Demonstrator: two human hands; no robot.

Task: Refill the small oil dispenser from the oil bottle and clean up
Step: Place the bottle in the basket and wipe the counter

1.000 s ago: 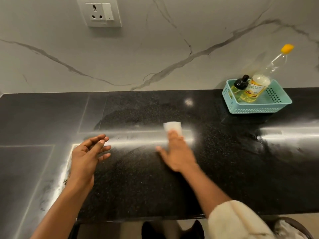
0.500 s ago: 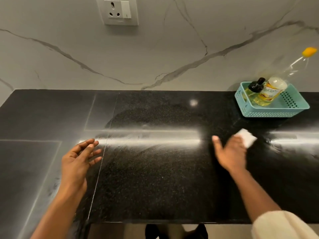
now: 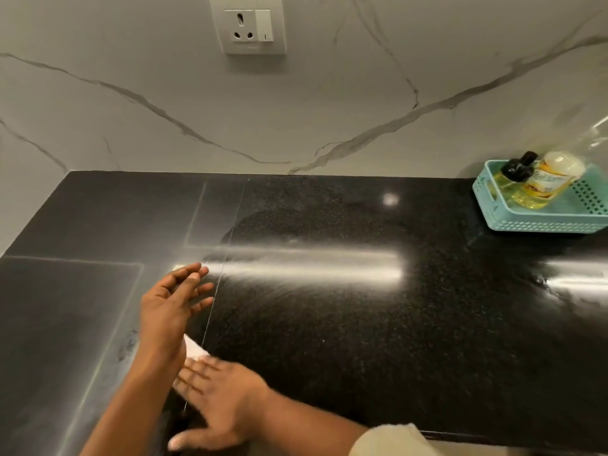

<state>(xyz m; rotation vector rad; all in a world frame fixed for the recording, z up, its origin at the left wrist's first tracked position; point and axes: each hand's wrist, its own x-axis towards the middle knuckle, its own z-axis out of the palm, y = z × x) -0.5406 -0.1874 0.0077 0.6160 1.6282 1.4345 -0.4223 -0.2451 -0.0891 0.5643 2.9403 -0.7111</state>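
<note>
A teal basket (image 3: 526,225) stands at the back right of the black countertop (image 3: 345,317). In it lies the oil bottle (image 3: 546,185), tilted, its top cut off by the frame edge. The small oil dispenser (image 3: 511,174) with a black cap sits beside it. My left hand (image 3: 171,307) hovers over the counter's left part, empty, fingers apart. My right hand (image 3: 217,399) lies flat near the front edge and presses a white tissue (image 3: 194,350) onto the counter. The tissue is mostly hidden under my fingers and behind my left wrist.
A marble-patterned wall rises behind the counter and carries a white socket and switch (image 3: 251,26). Bright glare streaks (image 3: 312,268) cross the polished surface. The counter's front edge runs just under my right forearm.
My right hand has swept the tissue from near the basket across to the front left, beside my left wrist. My left hand has stayed about where it was.
</note>
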